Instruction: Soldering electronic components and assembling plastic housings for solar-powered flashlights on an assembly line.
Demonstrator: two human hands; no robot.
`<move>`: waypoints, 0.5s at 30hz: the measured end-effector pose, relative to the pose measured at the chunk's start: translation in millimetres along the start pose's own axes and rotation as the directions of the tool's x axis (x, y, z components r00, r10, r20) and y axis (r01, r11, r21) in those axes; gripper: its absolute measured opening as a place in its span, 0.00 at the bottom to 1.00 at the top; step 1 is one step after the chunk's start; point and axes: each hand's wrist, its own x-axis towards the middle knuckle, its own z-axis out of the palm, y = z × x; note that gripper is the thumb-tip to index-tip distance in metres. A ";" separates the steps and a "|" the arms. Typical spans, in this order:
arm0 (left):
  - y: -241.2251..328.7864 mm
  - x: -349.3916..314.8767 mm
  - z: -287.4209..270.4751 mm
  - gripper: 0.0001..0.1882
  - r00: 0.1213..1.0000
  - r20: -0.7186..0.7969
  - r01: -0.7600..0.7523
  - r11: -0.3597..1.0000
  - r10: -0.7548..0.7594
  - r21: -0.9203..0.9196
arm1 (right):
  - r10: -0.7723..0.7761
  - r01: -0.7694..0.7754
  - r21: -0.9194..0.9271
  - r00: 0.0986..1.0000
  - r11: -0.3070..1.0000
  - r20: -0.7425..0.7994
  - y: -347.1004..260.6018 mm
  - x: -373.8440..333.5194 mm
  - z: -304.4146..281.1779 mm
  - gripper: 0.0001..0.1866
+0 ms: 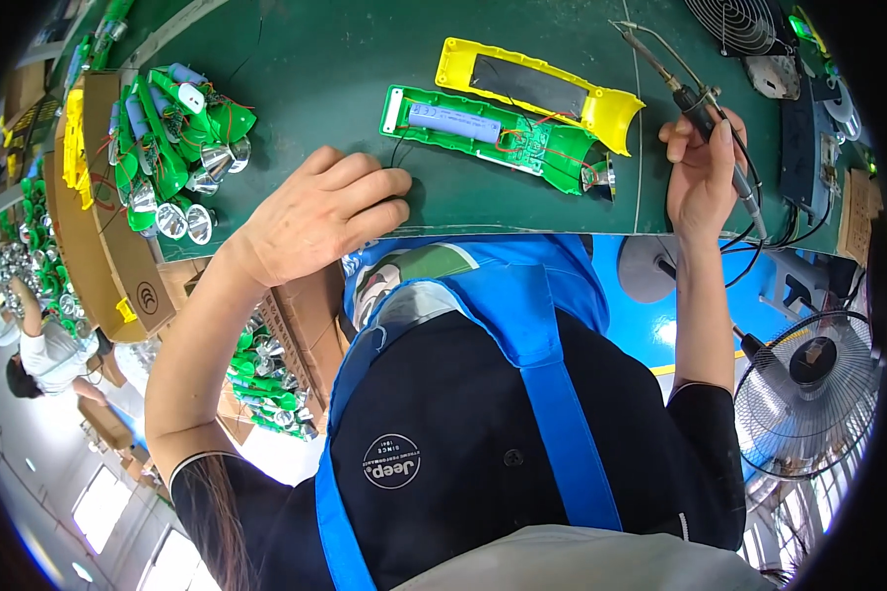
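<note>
My right hand [705, 172] grips a soldering iron [698, 110], with a thin metal tube beside its shaft and the tip pointing up and away. A green flashlight half-shell [552, 172] lies ahead, holding a blue cylindrical battery [453, 123], a green circuit board [527, 145], red wires and a silver reflector [597, 179]. Just behind it rests a yellow shell half [527, 84] with a dark panel inside. At the table edge, left of the green shell, my left hand [325, 212] has its fingers curled in. A black wire from the shell runs toward its fingertips, which are hidden.
A pile of green flashlight halves [172, 148] with reflectors sits on the green table [315, 69] at left, beside a cardboard box [99, 236]. A dark boxy device [808, 148] and fan [744, 25] stand at right. Another fan [808, 394] is lower right. A person [49, 355] is far left.
</note>
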 end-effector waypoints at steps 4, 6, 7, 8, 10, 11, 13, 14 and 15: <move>-2.0 4.1 7.9 0.10 0.999 -0.037 0.036 0.998 -0.038 -0.059 | -0.013 0.013 0.001 1.000 1.000 0.001 -1.3 0.9 1.3 0.14; 0.8 16.9 7.8 0.10 0.993 -0.087 0.072 0.992 -0.082 -0.107 | 0.015 -0.014 -0.016 0.996 1.000 0.084 -1.1 -1.2 -1.9 0.14; 2.0 32.7 3.3 0.09 0.974 -0.192 0.079 0.978 -0.117 -0.193 | 0.020 -0.019 -0.013 0.996 1.000 0.085 -1.2 -1.8 -2.4 0.14; 3.3 47.1 1.1 0.09 0.942 -0.293 0.077 0.957 -0.161 -0.278 | 0.049 -0.042 -0.068 0.994 0.997 0.098 -2.6 -2.8 -0.6 0.14; 3.6 69.7 2.6 0.09 0.928 -0.335 0.066 0.958 -0.162 -0.281 | 0.069 -0.055 -0.123 0.991 0.991 0.116 -5.8 -1.0 4.6 0.14; 4.0 75.1 2.9 0.08 0.914 -0.373 0.053 0.957 -0.162 -0.285 | 0.122 -0.105 -0.108 0.979 0.989 0.166 -6.9 0.4 7.0 0.14; 4.5 79.8 2.6 0.07 0.922 -0.346 0.070 0.954 -0.173 -0.291 | 0.213 -0.187 -0.128 0.948 0.974 0.237 -12.2 2.2 7.5 0.15; 4.8 81.4 2.1 0.06 0.930 -0.318 0.089 0.951 -0.186 -0.296 | 0.215 -0.189 -0.126 0.948 0.974 0.236 -15.0 3.8 6.9 0.15; 6.4 82.6 -0.1 0.06 0.931 -0.314 0.090 0.950 -0.187 -0.298 | 0.255 -0.225 -0.140 0.930 0.964 0.263 -17.7 5.3 5.7 0.14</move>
